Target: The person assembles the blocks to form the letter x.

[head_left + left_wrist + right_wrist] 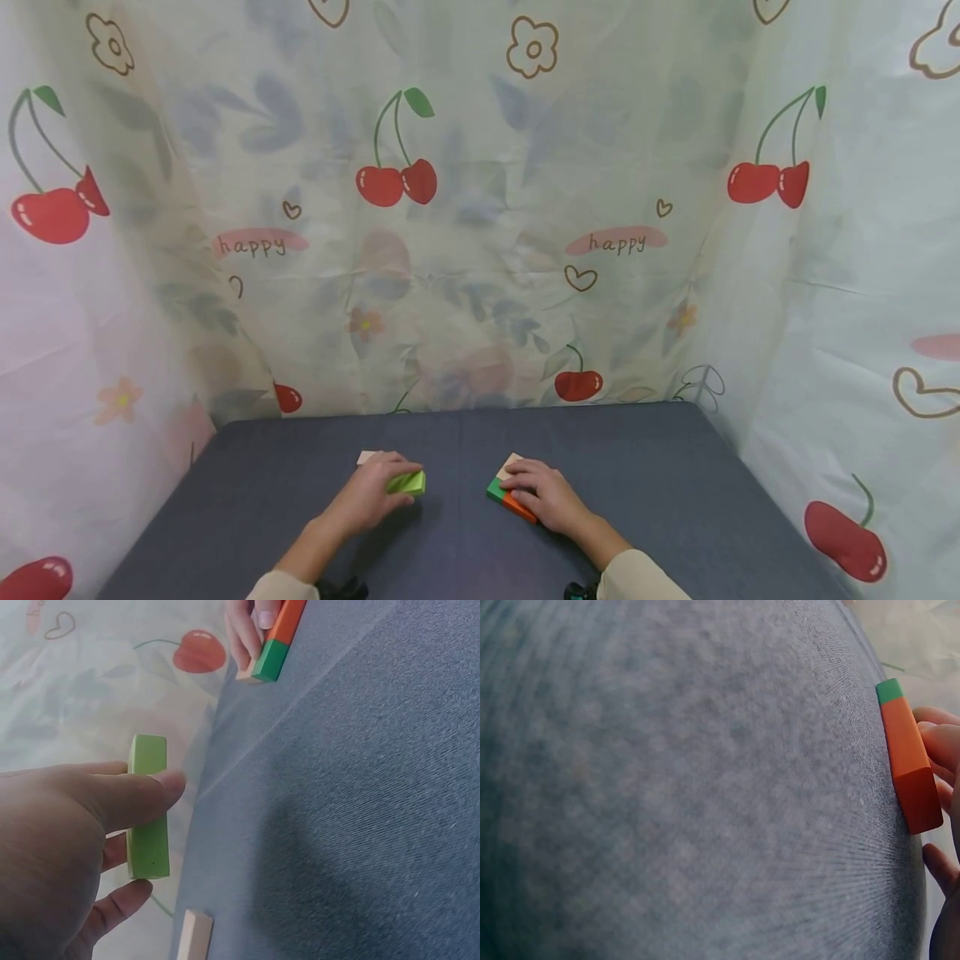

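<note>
My left hand (372,490) pinches a light green block (150,847) between thumb and fingers; in the head view it seems raised, with a shadow below. A pale wooden block (195,937) lies on the table behind this hand, partly hidden by it in the head view. On the right, a pale wooden block (507,467), a green block (496,490) and an orange block (906,739) lie against each other. My right hand (553,500) rests over these, its fingers touching them. The hand covers part of the group.
A dark grey cloth covers the table (457,542), with a faint crease along its middle. Patterned curtains (480,250) with cherries and flowers stand behind the table and along both sides.
</note>
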Tool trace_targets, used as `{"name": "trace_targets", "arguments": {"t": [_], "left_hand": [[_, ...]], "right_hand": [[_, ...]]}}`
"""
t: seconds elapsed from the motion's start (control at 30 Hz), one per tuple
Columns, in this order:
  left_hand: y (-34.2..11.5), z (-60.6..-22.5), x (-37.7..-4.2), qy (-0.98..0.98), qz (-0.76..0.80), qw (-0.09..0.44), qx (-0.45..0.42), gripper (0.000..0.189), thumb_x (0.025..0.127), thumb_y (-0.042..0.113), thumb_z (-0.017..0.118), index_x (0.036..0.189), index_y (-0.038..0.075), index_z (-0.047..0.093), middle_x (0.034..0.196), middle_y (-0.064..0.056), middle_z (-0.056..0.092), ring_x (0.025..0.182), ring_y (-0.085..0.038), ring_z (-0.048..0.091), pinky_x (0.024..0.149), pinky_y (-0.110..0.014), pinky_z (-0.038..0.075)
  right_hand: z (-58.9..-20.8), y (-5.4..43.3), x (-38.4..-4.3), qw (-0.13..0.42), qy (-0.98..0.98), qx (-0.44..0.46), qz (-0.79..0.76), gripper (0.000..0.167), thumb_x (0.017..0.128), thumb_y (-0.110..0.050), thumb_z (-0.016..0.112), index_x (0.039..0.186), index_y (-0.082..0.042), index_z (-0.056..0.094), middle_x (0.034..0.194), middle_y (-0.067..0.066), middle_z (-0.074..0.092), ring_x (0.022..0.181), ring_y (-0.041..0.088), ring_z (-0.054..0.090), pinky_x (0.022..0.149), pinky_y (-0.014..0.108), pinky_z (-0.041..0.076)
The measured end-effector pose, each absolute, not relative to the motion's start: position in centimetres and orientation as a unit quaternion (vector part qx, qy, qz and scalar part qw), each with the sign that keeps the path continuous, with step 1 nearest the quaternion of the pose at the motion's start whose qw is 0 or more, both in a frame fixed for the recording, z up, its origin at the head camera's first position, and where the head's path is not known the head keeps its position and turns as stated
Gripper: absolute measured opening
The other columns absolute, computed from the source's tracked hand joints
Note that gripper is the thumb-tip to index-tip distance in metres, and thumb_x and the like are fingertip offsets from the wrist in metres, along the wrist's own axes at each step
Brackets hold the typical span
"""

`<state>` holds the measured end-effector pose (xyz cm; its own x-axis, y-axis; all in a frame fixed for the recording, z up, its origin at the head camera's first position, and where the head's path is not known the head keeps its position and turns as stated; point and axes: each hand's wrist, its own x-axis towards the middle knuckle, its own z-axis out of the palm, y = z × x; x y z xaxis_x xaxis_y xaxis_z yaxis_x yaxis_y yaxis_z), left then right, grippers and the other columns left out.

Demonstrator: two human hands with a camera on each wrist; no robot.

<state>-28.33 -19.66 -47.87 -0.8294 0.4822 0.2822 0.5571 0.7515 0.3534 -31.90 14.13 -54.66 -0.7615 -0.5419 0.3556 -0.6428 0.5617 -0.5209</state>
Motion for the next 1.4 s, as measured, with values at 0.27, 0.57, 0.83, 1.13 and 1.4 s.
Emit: {"name": "trace_targets", "arguments": {"t": [0.27,0.57,0.83,1.13,1.4], "left_hand": [[-18.8,-49.2,-28.4,-0.92,-0.24,0.11,-0.291,0.043,0.076,0.014,0.083,0.117,0.006,0.071,0.103,-0.001,0.066,0.098,-0.022,0.059,0.089,-0.047,0.045],[-17.8,-49.9,-28.3,-0.914,-0.272,0.115,-0.277,0.045,0.075,0.015,0.084,0.117,0.005,0.071,0.102,-0.001,0.065,0.093,-0.02,0.059,0.088,-0.046,0.046],[-17.0,-50.8,-28.5,-0.916,-0.31,0.082,-0.241,0.046,0.077,0.02,0.083,0.12,0.009,0.07,0.103,0.004,0.063,0.095,-0.018,0.057,0.077,-0.037,0.048],[-16.4,-52.0,-28.5,-0.902,-0.345,0.117,-0.231,0.044,0.074,0.02,0.085,0.115,0.009,0.072,0.098,0.007,0.064,0.087,-0.015,0.056,0.073,-0.031,0.046],[-15.8,-52.8,-28.3,-0.894,-0.379,0.12,-0.207,0.044,0.073,0.022,0.086,0.113,0.01,0.073,0.097,0.008,0.064,0.084,-0.014,0.057,0.072,-0.029,0.045]], "right_hand": [[-54.7,14.2,-31.9,0.08,-0.879,0.34,0.326,0.022,0.095,-0.018,0.062,0.114,-0.019,0.074,0.129,0.002,0.061,0.126,0.027,0.049,0.1,0.058,0.036],[-54.6,14.1,-31.9,0.067,-0.882,0.33,0.329,0.023,0.095,-0.018,0.063,0.115,-0.02,0.074,0.13,0.002,0.06,0.128,0.026,0.048,0.102,0.057,0.034],[-54.5,14.0,-31.9,0.087,-0.878,0.342,0.323,0.022,0.095,-0.017,0.063,0.114,-0.02,0.074,0.129,0.003,0.061,0.125,0.028,0.05,0.099,0.058,0.036],[-54.6,14.1,-31.9,0.073,-0.884,0.332,0.321,0.023,0.095,-0.018,0.062,0.114,-0.021,0.074,0.13,0.003,0.061,0.127,0.026,0.049,0.102,0.057,0.034],[-54.5,14.0,-31.9,0.069,-0.885,0.331,0.322,0.023,0.096,-0.018,0.062,0.115,-0.021,0.074,0.13,0.004,0.06,0.127,0.027,0.048,0.102,0.059,0.033]]}}
